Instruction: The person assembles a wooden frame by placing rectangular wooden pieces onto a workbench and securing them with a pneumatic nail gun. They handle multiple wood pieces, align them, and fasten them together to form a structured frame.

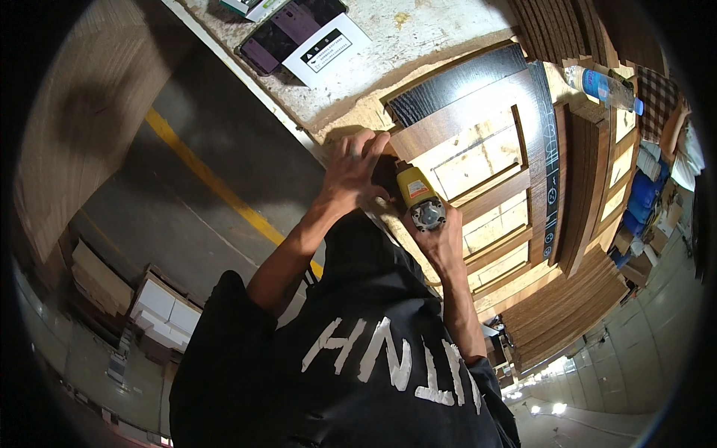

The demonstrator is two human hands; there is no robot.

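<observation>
A yellow nail gun (415, 187) with a round metal end cap is in my right hand (441, 237), its nose toward the corner of a brown wooden frame (455, 112). My right fingers are partly hidden beneath the tool. My left hand (352, 168) lies at that frame's near left corner, fingers spread and thumb apart, touching the wood. Several brown crosspieces (493, 196) divide the frame, with pale board showing through the gaps. A dark board (455, 82) with a glossy grain lies along its far side.
A phone (287, 33) and a white printed card (326, 51) lie on the worn white tabletop (418, 22). Stacked brown boards (564, 306) and a plastic bottle (609, 88) are at the right. Left of the bench, a yellow line (216, 190) crosses the grey floor.
</observation>
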